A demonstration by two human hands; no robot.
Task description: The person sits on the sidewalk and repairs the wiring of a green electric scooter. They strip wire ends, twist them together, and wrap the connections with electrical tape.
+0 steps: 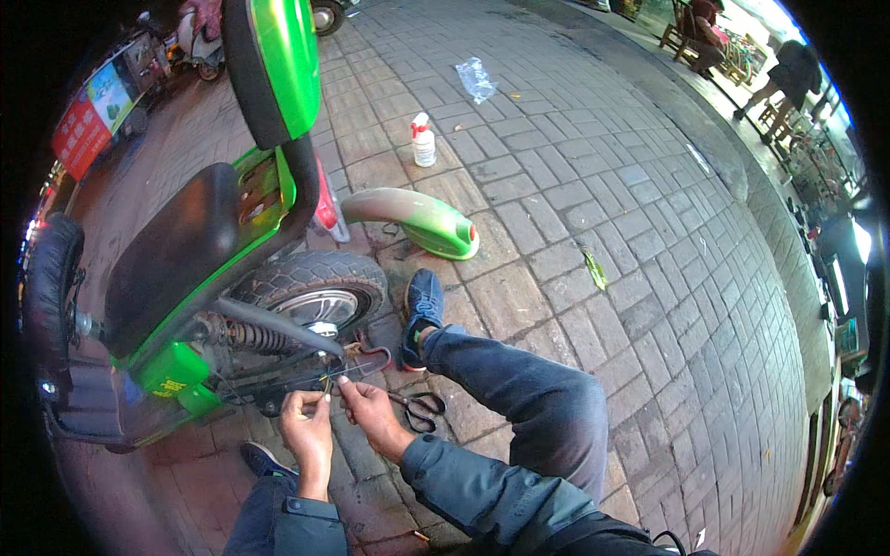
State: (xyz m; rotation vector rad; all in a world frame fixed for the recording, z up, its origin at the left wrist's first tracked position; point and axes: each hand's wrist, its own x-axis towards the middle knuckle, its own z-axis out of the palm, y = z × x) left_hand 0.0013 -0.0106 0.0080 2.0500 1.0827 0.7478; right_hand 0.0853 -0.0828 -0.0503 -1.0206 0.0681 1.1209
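Because thin wires (326,378) leave little to hold, the left hand (306,428) and right hand (371,410) each seem to pinch them between thumb and finger, near the rear wheel (324,276) of the green scooter (176,246). Scissors (436,404) lie near the right hand (handy there, I'd judge). What looks like a detached mudguard (436,232) rests on the paving (649,306); a spray bottle (424,146) stands beyond.

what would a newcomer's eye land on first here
The bright green and black scooter filling the left side. Then, at lower centre, the left hand and right hand pinching thin wires near its rear wheel. Beyond that wheel, a curved green fender lies on the paving.
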